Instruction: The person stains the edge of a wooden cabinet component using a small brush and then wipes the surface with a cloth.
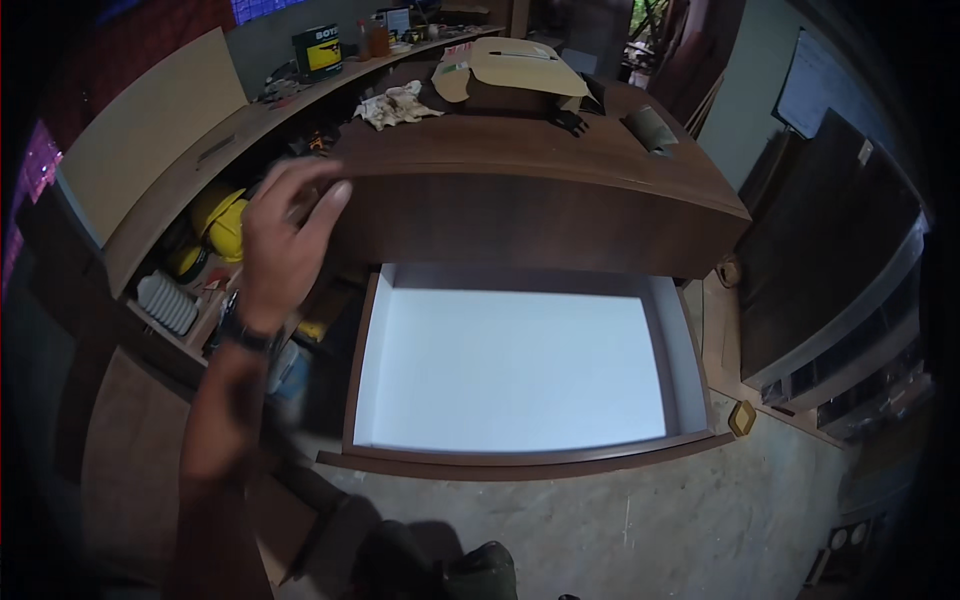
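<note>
My left hand (285, 230) is raised beside the front left corner of a brown wooden cabinet (540, 215), wearing a dark wristband. Its fingers are bent, with a gap between them and the thumb, and no object shows in it. I cannot tell whether the fingertips touch the cabinet. Below the cabinet's front panel, a drawer (520, 370) with a white inside and brown edges is pulled out, holding nothing I can see. My right hand is out of the picture.
On the cabinet top lie a stained rag (397, 105), a cardboard piece (525, 68) with a pen, and a black strap (570, 122). Left, a shelf holds a yellow helmet (222, 222) and a dark paint can (318, 53). A tape measure-like yellow item (741, 418) sits right of the drawer.
</note>
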`<state>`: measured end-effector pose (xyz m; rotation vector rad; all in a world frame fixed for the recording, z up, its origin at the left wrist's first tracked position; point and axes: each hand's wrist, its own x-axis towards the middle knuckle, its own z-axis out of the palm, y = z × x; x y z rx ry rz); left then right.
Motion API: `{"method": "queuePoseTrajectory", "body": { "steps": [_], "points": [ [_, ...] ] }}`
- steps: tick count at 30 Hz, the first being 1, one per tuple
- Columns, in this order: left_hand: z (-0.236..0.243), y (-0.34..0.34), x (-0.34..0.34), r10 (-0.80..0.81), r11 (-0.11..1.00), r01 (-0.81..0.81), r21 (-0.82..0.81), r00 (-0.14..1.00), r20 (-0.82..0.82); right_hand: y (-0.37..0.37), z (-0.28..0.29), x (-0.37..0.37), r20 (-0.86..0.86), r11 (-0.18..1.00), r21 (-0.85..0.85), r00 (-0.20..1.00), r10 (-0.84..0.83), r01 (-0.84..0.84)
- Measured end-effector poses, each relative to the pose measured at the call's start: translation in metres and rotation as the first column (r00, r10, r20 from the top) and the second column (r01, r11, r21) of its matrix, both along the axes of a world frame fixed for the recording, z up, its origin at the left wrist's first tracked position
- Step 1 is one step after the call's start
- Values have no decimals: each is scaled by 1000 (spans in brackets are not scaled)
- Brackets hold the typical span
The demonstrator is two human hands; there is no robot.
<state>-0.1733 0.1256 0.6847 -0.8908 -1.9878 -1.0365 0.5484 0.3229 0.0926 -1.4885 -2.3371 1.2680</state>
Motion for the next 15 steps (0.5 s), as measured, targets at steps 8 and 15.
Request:
{"method": "queuePoseTrajectory", "body": {
  "steps": [8,15],
  "points": [
    [40,102,-251,389,740,-282,-611,920,46,52,140,-19,-109,918,-337,960,-257,207],
    [-2,136,-379,339,739,-226,-635,939,60,27,190,-54,-79,925,-185,933,-350,331]
  ]
}}
